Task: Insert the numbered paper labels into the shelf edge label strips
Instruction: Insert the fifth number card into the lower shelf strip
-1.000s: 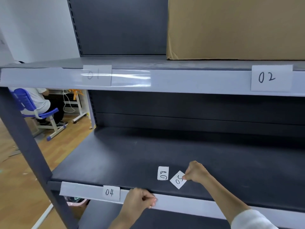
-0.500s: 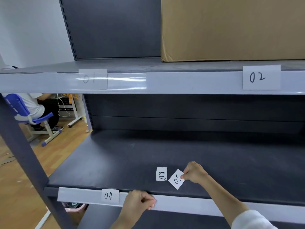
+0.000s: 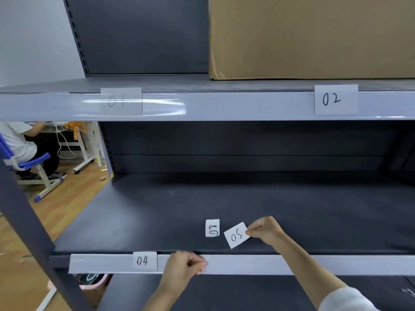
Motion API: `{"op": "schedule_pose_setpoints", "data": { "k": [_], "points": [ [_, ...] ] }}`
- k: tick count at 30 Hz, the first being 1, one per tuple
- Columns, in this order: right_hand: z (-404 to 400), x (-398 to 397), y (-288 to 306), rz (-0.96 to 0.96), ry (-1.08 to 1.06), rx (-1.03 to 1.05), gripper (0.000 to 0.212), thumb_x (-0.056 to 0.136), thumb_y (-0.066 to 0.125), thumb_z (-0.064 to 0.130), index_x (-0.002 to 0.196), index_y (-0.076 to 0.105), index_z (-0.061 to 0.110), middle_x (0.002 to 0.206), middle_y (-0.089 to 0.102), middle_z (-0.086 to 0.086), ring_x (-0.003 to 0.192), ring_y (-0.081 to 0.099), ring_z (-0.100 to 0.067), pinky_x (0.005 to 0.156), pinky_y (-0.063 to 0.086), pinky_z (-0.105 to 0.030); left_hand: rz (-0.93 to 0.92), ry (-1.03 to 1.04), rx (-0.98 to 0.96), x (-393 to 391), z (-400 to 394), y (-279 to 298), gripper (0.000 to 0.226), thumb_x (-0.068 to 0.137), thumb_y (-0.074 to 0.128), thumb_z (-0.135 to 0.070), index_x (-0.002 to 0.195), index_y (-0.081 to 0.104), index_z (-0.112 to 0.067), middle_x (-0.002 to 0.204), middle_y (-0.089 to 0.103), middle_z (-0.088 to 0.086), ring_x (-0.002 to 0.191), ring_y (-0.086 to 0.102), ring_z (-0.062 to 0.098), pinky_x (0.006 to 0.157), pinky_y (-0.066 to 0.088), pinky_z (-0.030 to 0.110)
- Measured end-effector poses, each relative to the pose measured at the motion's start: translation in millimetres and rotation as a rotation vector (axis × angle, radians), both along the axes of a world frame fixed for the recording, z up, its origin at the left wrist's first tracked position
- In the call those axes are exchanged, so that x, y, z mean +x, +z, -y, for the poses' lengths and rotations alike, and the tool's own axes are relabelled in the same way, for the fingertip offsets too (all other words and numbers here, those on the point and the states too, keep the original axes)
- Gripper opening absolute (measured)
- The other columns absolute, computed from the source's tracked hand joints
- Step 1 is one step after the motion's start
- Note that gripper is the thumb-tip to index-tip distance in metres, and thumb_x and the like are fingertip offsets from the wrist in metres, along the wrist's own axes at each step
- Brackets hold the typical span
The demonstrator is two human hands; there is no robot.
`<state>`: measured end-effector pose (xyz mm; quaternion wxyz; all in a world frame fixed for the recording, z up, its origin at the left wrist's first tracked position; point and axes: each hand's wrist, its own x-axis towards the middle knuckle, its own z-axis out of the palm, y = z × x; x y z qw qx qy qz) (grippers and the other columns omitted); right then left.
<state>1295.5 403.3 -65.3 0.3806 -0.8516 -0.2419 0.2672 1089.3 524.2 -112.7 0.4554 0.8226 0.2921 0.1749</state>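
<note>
My right hand (image 3: 266, 230) pinches the white paper label "05" (image 3: 236, 235) by its right edge, just above the dark middle shelf (image 3: 157, 216). Another paper label (image 3: 212, 228) lies on that shelf to its left, its number turned sideways. My left hand (image 3: 185, 265) is closed on the top edge of the lower grey label strip (image 3: 247, 264), right of the inserted label "04" (image 3: 144, 260). The upper label strip (image 3: 224, 105) holds labels "01" (image 3: 121, 101) and "02" (image 3: 335, 99).
A large cardboard box (image 3: 310, 37) stands on the top shelf at the right. A dark upright post (image 3: 24, 221) frames the shelf's left side. Beyond it a person sits on a blue chair (image 3: 29, 163) on a wooden floor. A pink bin (image 3: 94, 281) sits below.
My right hand has lifted label "05" slightly and turned it more level. My left hand stays on the lower strip. The camera view shifted a little.
</note>
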Motion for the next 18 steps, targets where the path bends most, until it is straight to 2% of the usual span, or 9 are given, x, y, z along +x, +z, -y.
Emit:
{"op": "schedule_pose_setpoints", "data": {
  "k": [1, 4, 7, 10, 13, 18],
  "points": [
    [5, -2, 2, -0.036, -0.017, 0.042, 0.006, 0.08, 0.068, 0.005, 0.08, 0.073, 0.008, 0.091, 0.068, -0.01, 0.086, 0.059, -0.017, 0.071, 0.043, -0.021, 0.004, -0.001, 0.002, 0, 0, -1, 0.042, 0.074, 0.063, -0.004, 0.043, 0.062, -0.032, 0.044, 0.063, -0.016, 0.049, 0.057, 0.0, 0.056, 0.046, 0.009],
    [23, -6, 8, -0.113, -0.067, 0.114, 0.019, 0.081, 0.067, 0.008, 0.099, 0.07, 0.001, 0.089, 0.064, -0.005, 0.078, 0.059, -0.01, 0.062, 0.04, -0.013, 0.01, 0.007, 0.009, 0, 0, -5, 0.039, 0.074, 0.064, -0.004, 0.045, 0.064, -0.029, 0.046, 0.064, -0.015, 0.051, 0.057, 0.001, 0.057, 0.045, 0.011],
    [43, -9, 12, -0.146, -0.107, 0.115, 0.021, 0.082, 0.067, 0.01, 0.101, 0.069, 0.002, 0.091, 0.064, -0.004, 0.075, 0.055, -0.006, 0.064, 0.04, -0.018, 0.027, 0.046, 0.001, 0, 0, -9, 0.035, 0.074, 0.065, -0.004, 0.048, 0.065, -0.026, 0.052, 0.068, -0.009, 0.053, 0.06, 0.0, 0.058, 0.046, 0.01],
    [65, -7, 12, -0.144, -0.136, 0.091, 0.022, 0.083, 0.066, 0.012, 0.103, 0.068, 0.003, 0.089, 0.063, -0.003, 0.068, 0.05, -0.001, 0.055, 0.035, -0.015, 0.037, 0.077, 0.042, 2, 5, -10, 0.038, 0.074, 0.065, -0.007, 0.043, 0.061, -0.027, 0.045, 0.063, -0.009, 0.048, 0.054, 0.0, 0.053, 0.041, 0.013],
    [87, -1, 16, -0.123, -0.143, 0.091, 0.023, 0.085, 0.064, 0.014, 0.105, 0.068, 0.004, 0.086, 0.062, -0.002, 0.062, 0.046, -0.001, 0.048, 0.032, -0.012, 0.075, 0.146, 0.049, 3, 12, -8, 0.036, 0.076, 0.066, -0.008, 0.046, 0.062, -0.028, 0.046, 0.065, -0.011, 0.049, 0.056, -0.002, 0.053, 0.041, 0.009],
    [121, 13, 22, -0.115, -0.107, 0.122, 0.021, 0.085, 0.064, 0.016, 0.103, 0.068, 0.006, 0.074, 0.06, 0.007, 0.067, 0.048, 0.001, 0.055, 0.036, -0.015, 0.066, 0.137, 0.077, 18, 46, 3, 0.042, 0.077, 0.064, -0.004, 0.045, 0.062, -0.03, 0.048, 0.066, -0.022, 0.053, 0.059, -0.003, 0.057, 0.043, 0.009]
  ]
}}
